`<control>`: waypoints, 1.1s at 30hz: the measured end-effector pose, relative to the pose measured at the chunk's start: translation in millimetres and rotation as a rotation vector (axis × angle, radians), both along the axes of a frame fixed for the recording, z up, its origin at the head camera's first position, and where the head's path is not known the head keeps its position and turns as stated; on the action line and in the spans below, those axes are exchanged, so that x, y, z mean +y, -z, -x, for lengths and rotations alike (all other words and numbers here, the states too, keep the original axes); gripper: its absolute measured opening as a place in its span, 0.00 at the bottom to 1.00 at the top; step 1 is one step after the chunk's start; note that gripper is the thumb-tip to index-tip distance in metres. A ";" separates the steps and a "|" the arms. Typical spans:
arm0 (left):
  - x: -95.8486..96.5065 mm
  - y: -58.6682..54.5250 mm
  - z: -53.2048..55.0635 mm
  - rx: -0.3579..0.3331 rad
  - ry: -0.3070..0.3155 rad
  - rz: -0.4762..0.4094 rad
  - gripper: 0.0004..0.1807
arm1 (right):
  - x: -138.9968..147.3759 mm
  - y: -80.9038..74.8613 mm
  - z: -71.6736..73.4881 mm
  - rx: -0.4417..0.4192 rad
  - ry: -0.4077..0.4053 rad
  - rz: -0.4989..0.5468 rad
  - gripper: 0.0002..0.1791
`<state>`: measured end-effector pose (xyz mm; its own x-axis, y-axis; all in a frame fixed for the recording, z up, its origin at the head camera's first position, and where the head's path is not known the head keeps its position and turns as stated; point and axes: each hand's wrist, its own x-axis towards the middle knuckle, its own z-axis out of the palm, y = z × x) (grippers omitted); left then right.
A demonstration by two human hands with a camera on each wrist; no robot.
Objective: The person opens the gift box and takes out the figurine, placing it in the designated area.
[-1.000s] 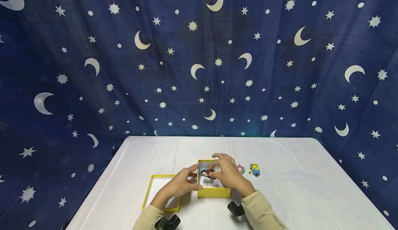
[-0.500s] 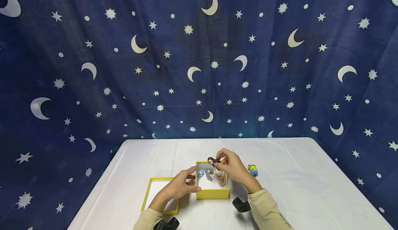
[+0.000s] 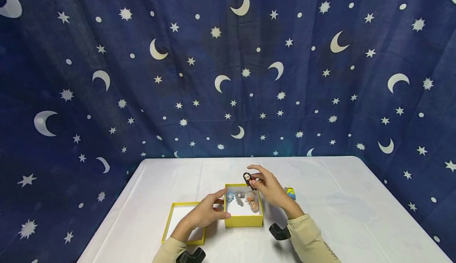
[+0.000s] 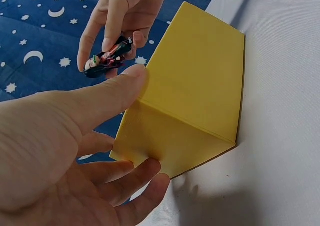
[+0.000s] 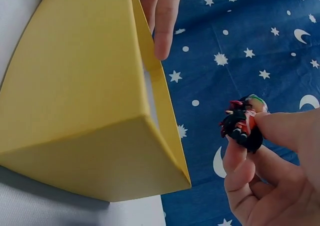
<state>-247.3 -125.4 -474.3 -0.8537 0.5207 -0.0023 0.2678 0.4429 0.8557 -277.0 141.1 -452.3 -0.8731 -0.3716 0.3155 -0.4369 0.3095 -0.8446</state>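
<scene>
My right hand (image 3: pixel 272 192) pinches a small long-haired figurine (image 3: pixel 248 178) between thumb and fingers, above the back right of a yellow box (image 3: pixel 244 221). Black hair, a red and black outfit and a green hair tip show on it in the right wrist view. The box has no lid on and holds several small figurines: a blue one (image 3: pixel 230 197), grey ones (image 3: pixel 240 202) and tan ones (image 3: pixel 253 206). Against the box's left side rests my left hand (image 4: pixel 65 136), its fingers loosely spread on the wall and its thumb at the upper edge.
A yellow-edged box lid (image 3: pixel 183 204) lies with its white inside up, left of the box, partly behind the left forearm. Beyond the right wrist a yellow and blue Minion figurine (image 3: pixel 290 193) lies on the white-covered table (image 3: pixel 338 211). A starry curtain (image 3: pixel 228 97) hangs behind.
My right hand has lifted the long-haired figurine from over the box's middle up toward its back right, tipping it more upright. The pink figurine seen earlier is hidden now. My left hand stays.
</scene>
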 end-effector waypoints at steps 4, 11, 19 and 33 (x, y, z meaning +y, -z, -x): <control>0.8 -1.6 0.1 -0.006 0.003 -0.001 0.46 | 3.0 -0.4 1.1 0.036 0.002 0.009 0.23; 1.6 -2.4 0.2 -0.001 0.005 0.019 0.45 | 8.1 -1.8 2.3 0.021 0.024 0.011 0.22; 1.5 -2.6 -1.2 -0.017 0.001 0.019 0.46 | 16.2 -4.9 1.6 -0.051 0.012 -0.003 0.31; -0.1 -2.6 1.2 -0.014 -0.016 0.027 0.46 | 27.8 -13.4 2.0 -0.141 -0.024 0.064 0.38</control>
<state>-248.5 -125.5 -471.8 -0.8617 0.5066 -0.0283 0.2487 0.4702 0.8468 -279.0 168.9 -438.9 -0.9017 -0.3756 0.2141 -0.3192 0.2443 -0.9156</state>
